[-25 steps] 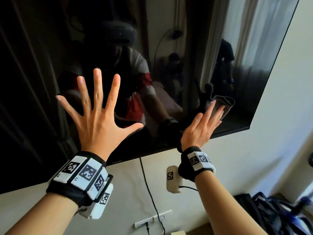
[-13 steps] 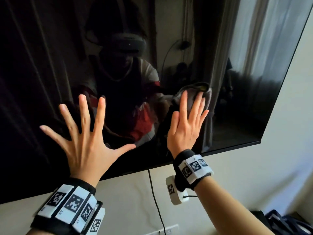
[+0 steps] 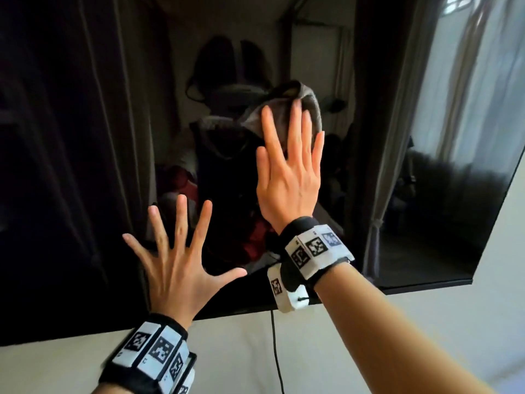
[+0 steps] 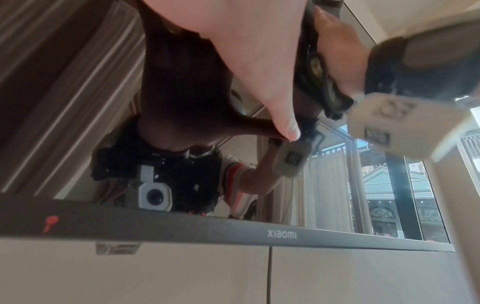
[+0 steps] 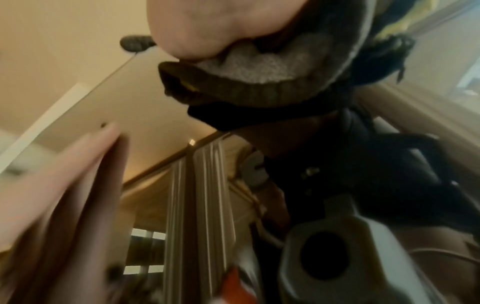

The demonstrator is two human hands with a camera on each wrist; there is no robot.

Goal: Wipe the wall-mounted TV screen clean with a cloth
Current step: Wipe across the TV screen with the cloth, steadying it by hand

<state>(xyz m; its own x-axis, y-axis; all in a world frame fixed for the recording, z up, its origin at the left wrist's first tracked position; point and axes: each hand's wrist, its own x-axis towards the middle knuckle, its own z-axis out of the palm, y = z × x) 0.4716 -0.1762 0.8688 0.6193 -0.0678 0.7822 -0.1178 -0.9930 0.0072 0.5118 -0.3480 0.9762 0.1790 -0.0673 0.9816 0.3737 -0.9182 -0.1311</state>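
The wall-mounted TV screen (image 3: 71,137) is dark and glossy and mirrors the room. My right hand (image 3: 287,172) lies flat near the screen's middle, fingers straight and together, pressing a grey cloth (image 3: 309,100) against the glass. The cloth bulges out above the fingertips; in the right wrist view the cloth (image 5: 259,70) is bunched under the palm. My left hand (image 3: 176,260) is spread wide with straight fingers, flat against the lower screen just above the bottom bezel (image 4: 182,226), and holds nothing. In the left wrist view the left thumb (image 4: 283,123) touches the glass.
A black cable (image 3: 277,351) hangs down the pale wall (image 3: 426,322) below the TV. The screen's right edge (image 3: 505,194) slants down to the lower right corner. Bare wall lies to the right of it.
My right hand has slid the cloth from the screen's lower right up and left toward the middle. The left hand stays spread on the lower screen.
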